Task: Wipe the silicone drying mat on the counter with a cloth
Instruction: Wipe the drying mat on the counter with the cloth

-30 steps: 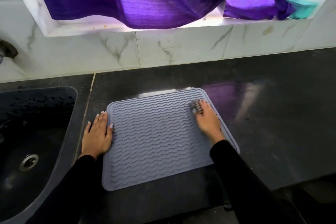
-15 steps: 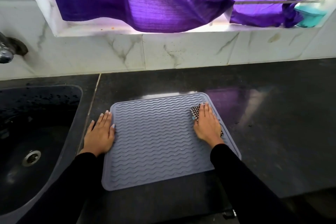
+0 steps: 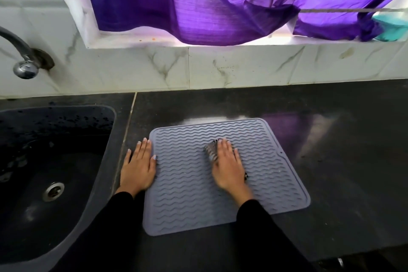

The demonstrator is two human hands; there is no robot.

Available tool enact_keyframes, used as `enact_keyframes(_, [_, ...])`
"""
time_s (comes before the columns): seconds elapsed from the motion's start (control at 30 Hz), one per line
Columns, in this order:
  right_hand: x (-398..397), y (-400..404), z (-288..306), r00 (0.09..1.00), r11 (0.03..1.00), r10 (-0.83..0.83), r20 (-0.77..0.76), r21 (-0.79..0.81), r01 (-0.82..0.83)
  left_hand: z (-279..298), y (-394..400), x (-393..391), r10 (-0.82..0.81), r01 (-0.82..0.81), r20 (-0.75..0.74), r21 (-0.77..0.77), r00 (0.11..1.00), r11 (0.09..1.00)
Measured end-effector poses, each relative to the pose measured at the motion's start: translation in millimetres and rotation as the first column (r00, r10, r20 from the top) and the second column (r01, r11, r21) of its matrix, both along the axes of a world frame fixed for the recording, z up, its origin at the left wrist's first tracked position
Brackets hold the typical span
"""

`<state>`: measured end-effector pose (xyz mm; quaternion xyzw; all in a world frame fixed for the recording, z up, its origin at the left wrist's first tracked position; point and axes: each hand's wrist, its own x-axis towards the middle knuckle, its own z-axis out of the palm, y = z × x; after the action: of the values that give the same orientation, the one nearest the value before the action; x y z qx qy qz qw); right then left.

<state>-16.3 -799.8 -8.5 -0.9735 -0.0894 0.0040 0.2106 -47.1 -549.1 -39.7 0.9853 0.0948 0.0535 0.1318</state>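
Observation:
A grey silicone drying mat (image 3: 183, 192) with wavy ridges lies flat on the black counter (image 3: 331, 139). My right hand (image 3: 228, 166) lies flat, fingers straight, on the mat's middle, pressing a small checked cloth (image 3: 211, 150) whose blurred edge shows past the fingertips. My left hand (image 3: 139, 166) rests flat on the counter at the mat's left edge, its thumb touching the edge. Both forearms are in black sleeves.
A dark wet sink (image 3: 44, 172) with a drain sits to the left, a chrome tap (image 3: 19, 55) above it. A marble-tiled wall (image 3: 220, 68) runs behind the counter. A purple curtain (image 3: 220, 0) hangs over the window ledge, with a teal object (image 3: 390, 28) at its right end.
My right hand has slid the cloth left from the mat's far right part to its middle. The left hand stays at the left edge.

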Motion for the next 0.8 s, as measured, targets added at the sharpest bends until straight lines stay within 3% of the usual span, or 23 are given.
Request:
enact_keyframes(0.07, [-8, 9, -14, 0.996, 0.985, 0.025, 0.090, -0.173, -0.009, -1, 0, 0, 0.004, -0.003, 0.012, -0.010, 1.000, 1.000])
enact_keyframes(0.17, [-5, 9, -19, 0.995, 0.968, 0.024, 0.098, -0.250, 0.001, -2, -2, 0, -0.001, 0.001, 0.027, -0.007, 1.000, 1.000])
enact_keyframes(0.37, [8, 1, -2, 0.993, 0.978, 0.096, -0.063, -0.181, -0.106, 1, -4, -2, -0.008, 0.008, 0.024, 0.010, 1.000, 1.000])
enact_keyframes(0.43, [19, -2, 4, 0.977, 0.996, 0.085, -0.196, 0.002, -0.087, 3, -4, -3, -0.006, 0.005, 0.013, 0.026, 1.000, 1.000])
enact_keyframes(0.47, [25, -3, 9, 0.960, 0.978, 0.060, -0.275, 0.207, -0.002, 3, -4, -2, -0.004, 0.004, 0.008, 0.027, 1.000, 1.000])
enact_keyframes(0.5, [28, -3, 17, 0.927, 0.883, 0.023, -0.373, 0.443, 0.156, 4, -4, -3, -0.006, 0.006, 0.002, 0.026, 1.000, 1.000])
enact_keyframes(0.53, [31, -2, 24, 0.890, 0.723, -0.003, -0.457, 0.613, 0.317, 5, -4, -3, -0.010, 0.010, -0.004, 0.023, 1.000, 1.000])
enact_keyframes(0.57, [32, 0, 29, 0.870, 0.574, -0.031, -0.492, 0.704, 0.418, 6, -4, -4, -0.013, 0.013, -0.008, 0.018, 1.000, 1.000])
enact_keyframes(0.6, [33, 4, 33, 0.871, 0.486, -0.059, -0.488, 0.748, 0.452, 6, -4, -3, -0.016, 0.017, -0.012, 0.013, 1.000, 1.000])
enact_keyframes(0.63, [31, 11, 36, 0.886, 0.480, -0.070, -0.458, 0.763, 0.433, 7, -4, -3, -0.018, 0.018, -0.017, 0.011, 1.000, 1.000])
enact_keyframes(0.7, [19, 31, 36, 0.936, 0.650, -0.066, -0.345, 0.698, 0.303, 7, -4, -2, -0.020, 0.020, -0.028, 0.013, 0.999, 1.000])
enact_keyframes(0.77, [2, 54, 23, 0.979, 0.910, -0.004, -0.205, 0.405, 0.088, 6, -5, -2, -0.020, 0.020, -0.029, 0.009, 0.999, 1.000])
enact_keyframes(0.8, [-9, 64, 16, 0.991, 0.976, 0.043, -0.130, 0.218, -0.014, 6, -5, -1, -0.019, 0.019, -0.023, 0.008, 1.000, 1.000])
